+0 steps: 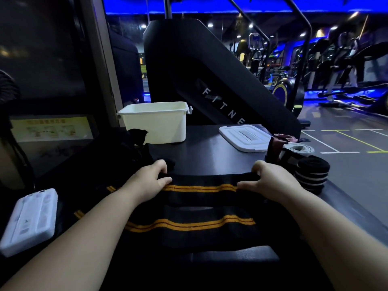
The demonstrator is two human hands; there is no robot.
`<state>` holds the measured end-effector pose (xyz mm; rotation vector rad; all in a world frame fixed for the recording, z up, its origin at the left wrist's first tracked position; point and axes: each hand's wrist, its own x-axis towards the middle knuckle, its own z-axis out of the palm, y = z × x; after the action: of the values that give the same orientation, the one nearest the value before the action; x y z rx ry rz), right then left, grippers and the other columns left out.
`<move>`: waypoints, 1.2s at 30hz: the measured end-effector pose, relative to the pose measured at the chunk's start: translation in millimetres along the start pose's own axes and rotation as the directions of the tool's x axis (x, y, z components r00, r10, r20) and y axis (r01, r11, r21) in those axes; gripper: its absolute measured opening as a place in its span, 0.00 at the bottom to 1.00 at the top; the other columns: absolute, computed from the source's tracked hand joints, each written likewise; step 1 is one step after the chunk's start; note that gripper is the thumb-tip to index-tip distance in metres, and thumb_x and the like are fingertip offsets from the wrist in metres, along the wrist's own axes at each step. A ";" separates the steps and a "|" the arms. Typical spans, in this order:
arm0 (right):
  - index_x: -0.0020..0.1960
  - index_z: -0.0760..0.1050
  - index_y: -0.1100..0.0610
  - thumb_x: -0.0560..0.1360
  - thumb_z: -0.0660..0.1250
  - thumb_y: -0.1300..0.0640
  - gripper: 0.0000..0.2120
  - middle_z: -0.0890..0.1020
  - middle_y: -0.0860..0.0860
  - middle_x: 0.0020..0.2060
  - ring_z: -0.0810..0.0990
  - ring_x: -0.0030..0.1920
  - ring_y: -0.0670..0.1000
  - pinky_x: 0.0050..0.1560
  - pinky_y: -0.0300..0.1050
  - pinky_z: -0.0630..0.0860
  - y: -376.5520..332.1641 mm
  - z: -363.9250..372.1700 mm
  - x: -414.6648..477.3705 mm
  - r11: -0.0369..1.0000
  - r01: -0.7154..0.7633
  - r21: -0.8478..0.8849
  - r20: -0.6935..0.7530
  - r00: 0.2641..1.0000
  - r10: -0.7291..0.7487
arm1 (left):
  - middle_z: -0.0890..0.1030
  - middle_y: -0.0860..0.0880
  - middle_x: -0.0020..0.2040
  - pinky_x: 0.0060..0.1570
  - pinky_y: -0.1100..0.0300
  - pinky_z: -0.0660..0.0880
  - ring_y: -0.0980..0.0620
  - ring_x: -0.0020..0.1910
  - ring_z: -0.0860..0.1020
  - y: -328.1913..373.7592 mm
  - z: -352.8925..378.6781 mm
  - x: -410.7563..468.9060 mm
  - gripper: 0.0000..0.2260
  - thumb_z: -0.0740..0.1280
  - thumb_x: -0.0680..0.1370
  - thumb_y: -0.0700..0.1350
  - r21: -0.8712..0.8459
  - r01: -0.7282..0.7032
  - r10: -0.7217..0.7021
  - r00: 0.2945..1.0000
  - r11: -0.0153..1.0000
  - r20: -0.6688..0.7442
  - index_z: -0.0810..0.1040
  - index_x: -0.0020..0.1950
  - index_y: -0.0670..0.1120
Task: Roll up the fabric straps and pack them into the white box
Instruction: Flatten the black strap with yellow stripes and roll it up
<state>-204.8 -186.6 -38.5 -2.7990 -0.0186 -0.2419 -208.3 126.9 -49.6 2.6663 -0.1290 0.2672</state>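
Note:
A black fabric strap with orange stripes (201,198) lies spread across the dark table in front of me, folded in layers. My left hand (153,177) pinches its far edge on the left. At the right end of that same edge my right hand (270,179) pinches the strap too. The white box (155,122) stands open at the back left of the table. To the right sit a rolled black strap with white stripes (312,175), a grey-white roll (298,149) and a dark red strap (277,145).
The box's white lid (243,137) lies flat at the back right. A white flat case (31,219) rests at the near left. A heap of black fabric (136,148) lies beside the box. A large black fitness machine (210,76) rises behind the table.

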 end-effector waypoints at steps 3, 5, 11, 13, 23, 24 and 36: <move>0.43 0.74 0.54 0.67 0.69 0.31 0.26 0.79 0.49 0.36 0.78 0.40 0.50 0.40 0.47 0.73 0.4 -6.6 3.3 0.999 0.030 0.029 -0.042 0.999 -0.029 | 0.77 0.49 0.44 0.46 0.54 0.72 0.49 0.45 0.75 4.0 -11.4 4.2 0.08 0.67 0.78 0.51 -0.018 -0.017 0.017 0.999 1.000 -0.028 0.69 0.49 0.50; 0.38 0.72 0.57 0.69 0.68 0.31 0.27 0.76 0.50 0.29 0.76 0.34 0.51 0.35 0.47 0.69 0.9 -9.8 6.5 0.996 0.051 0.075 -0.065 0.997 -0.046 | 0.77 0.49 0.43 0.44 0.55 0.71 0.49 0.45 0.75 7.4 -19.9 5.7 0.09 0.68 0.78 0.51 -0.023 -0.032 0.031 0.999 0.999 -0.038 0.70 0.50 0.49; 0.32 0.68 0.55 0.71 0.69 0.37 0.24 0.71 0.48 0.25 0.70 0.27 0.47 0.31 0.42 0.65 1.3 -23.6 3.0 0.965 0.063 0.254 0.040 0.996 -0.076 | 0.78 0.50 0.45 0.42 0.57 0.71 0.52 0.45 0.76 13.7 -45.3 -2.3 0.08 0.69 0.77 0.53 0.029 -0.021 0.022 1.000 0.999 0.000 0.73 0.46 0.51; 0.32 0.70 0.55 0.71 0.70 0.37 0.23 0.71 0.46 0.24 0.70 0.25 0.45 0.29 0.39 0.65 2.7 -26.6 -2.5 0.962 0.066 0.265 0.096 0.991 -0.095 | 0.79 0.49 0.43 0.39 0.59 0.70 0.53 0.43 0.76 16.4 -51.5 -11.2 0.08 0.69 0.76 0.53 0.040 -0.017 0.015 0.999 0.999 0.032 0.73 0.43 0.52; 0.33 0.76 0.50 0.69 0.69 0.34 0.19 0.78 0.46 0.30 0.77 0.35 0.45 0.37 0.42 0.71 22.0 -22.8 -26.2 0.986 0.165 0.007 0.248 0.955 -0.162 | 0.75 0.54 0.34 0.34 0.64 0.69 0.57 0.32 0.72 13.4 -21.3 -48.5 0.13 0.69 0.75 0.57 0.070 -0.006 -0.009 0.977 0.998 0.212 0.74 0.37 0.51; 0.33 0.75 0.49 0.70 0.69 0.34 0.20 0.78 0.46 0.31 0.77 0.35 0.45 0.36 0.42 0.71 23.4 -21.9 -28.2 0.985 0.175 -0.016 0.249 0.954 -0.165 | 0.75 0.54 0.33 0.34 0.63 0.69 0.57 0.32 0.72 12.0 -18.7 -49.8 0.14 0.69 0.75 0.58 0.072 0.001 -0.017 0.976 0.997 0.217 0.73 0.37 0.51; 0.42 0.73 0.47 0.69 0.65 0.31 0.20 0.77 0.45 0.41 0.76 0.43 0.46 0.43 0.44 0.73 33.8 4.4 -40.5 0.962 0.273 -0.023 0.140 0.953 -0.268 | 0.76 0.58 0.49 0.53 0.58 0.75 0.57 0.49 0.76 39.7 3.6 -46.6 0.07 0.66 0.75 0.58 0.105 -0.048 0.021 0.970 0.993 0.242 0.76 0.49 0.58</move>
<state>-242.6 -216.6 -60.4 -2.8436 -0.4366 -0.1158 -258.7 92.1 -45.4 2.8000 -0.2439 -0.0411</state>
